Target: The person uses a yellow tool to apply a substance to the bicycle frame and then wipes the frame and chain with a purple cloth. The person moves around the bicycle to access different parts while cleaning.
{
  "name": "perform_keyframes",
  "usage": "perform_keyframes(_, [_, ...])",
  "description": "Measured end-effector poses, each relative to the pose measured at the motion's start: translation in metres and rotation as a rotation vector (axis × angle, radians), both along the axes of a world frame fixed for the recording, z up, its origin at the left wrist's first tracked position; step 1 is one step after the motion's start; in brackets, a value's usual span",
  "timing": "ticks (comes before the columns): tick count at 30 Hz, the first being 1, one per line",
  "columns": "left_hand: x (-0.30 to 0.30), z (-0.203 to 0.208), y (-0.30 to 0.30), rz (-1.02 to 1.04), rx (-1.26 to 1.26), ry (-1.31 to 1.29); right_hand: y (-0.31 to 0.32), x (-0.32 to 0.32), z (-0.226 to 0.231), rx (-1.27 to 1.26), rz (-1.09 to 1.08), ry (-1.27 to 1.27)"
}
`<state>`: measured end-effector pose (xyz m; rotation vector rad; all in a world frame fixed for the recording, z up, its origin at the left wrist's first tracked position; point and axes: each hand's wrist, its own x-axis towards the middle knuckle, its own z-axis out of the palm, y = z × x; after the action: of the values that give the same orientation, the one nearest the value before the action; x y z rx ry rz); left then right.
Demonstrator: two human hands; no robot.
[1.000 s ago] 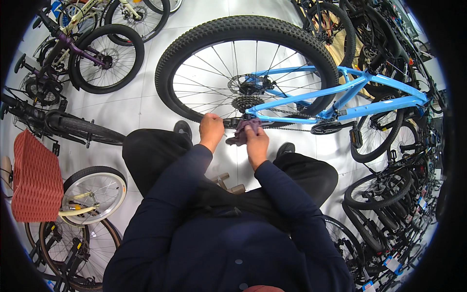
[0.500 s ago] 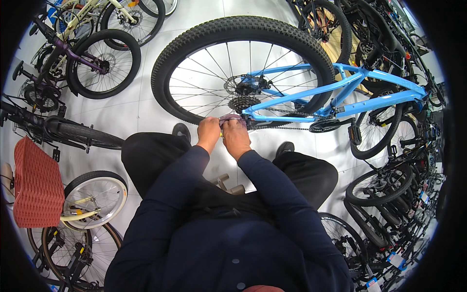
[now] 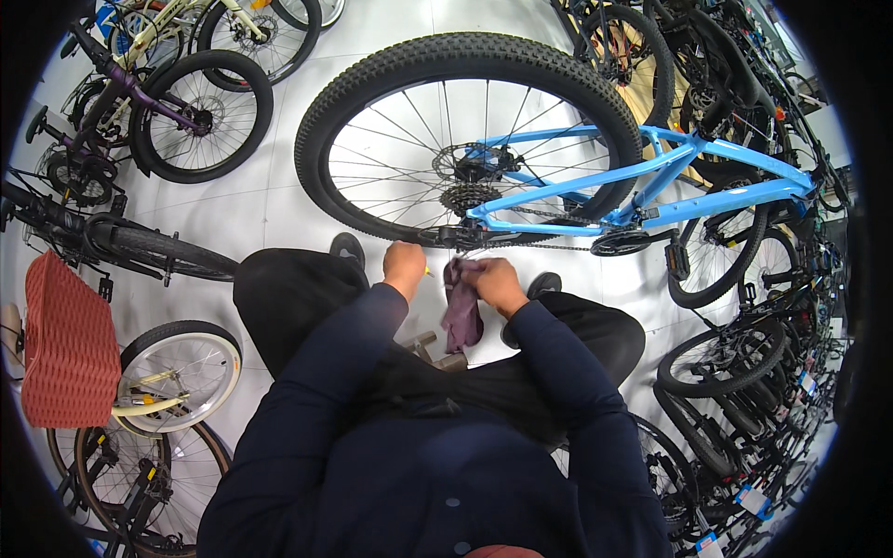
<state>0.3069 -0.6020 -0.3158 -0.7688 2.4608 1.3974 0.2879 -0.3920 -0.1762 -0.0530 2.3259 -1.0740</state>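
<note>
Cloth of limp, dusky-purple fabric (image 3: 462, 321) hangs from the right hand (image 3: 500, 285), pinched in its fingers, before the blue-framed metal bicycle (image 3: 672, 175). The curled left hand (image 3: 405, 267), near the knobbly black tyre (image 3: 456, 56), holds a small yellow-tipped object (image 3: 429, 272), mostly hidden.

Both forearms (image 3: 349, 339) extend forward, elbows bent. Left grip (image 3: 404, 268): fingers curled. Right grip (image 3: 499, 285): thumb and fingers pinched together.
</note>
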Motion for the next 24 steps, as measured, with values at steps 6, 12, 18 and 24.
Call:
perform_keyframes(6, [0.005,0.03,0.012,-0.333,-0.162,0.084,-0.039,0.001,-0.008,0.057,0.194,0.756])
perform_keyframes(12, [0.008,0.124,0.025,0.356,0.753,0.017,-0.048,0.002,-0.019,0.034,0.23,0.727])
perform_keyframes(18, [0.009,0.072,0.024,0.227,0.671,-0.047,-0.036,0.011,-0.036,0.052,0.339,0.616])
perform_keyframes(24, [0.014,0.018,0.007,-0.655,-0.193,0.053,-0.03,0.034,-0.042,-0.297,-0.2,-0.345])
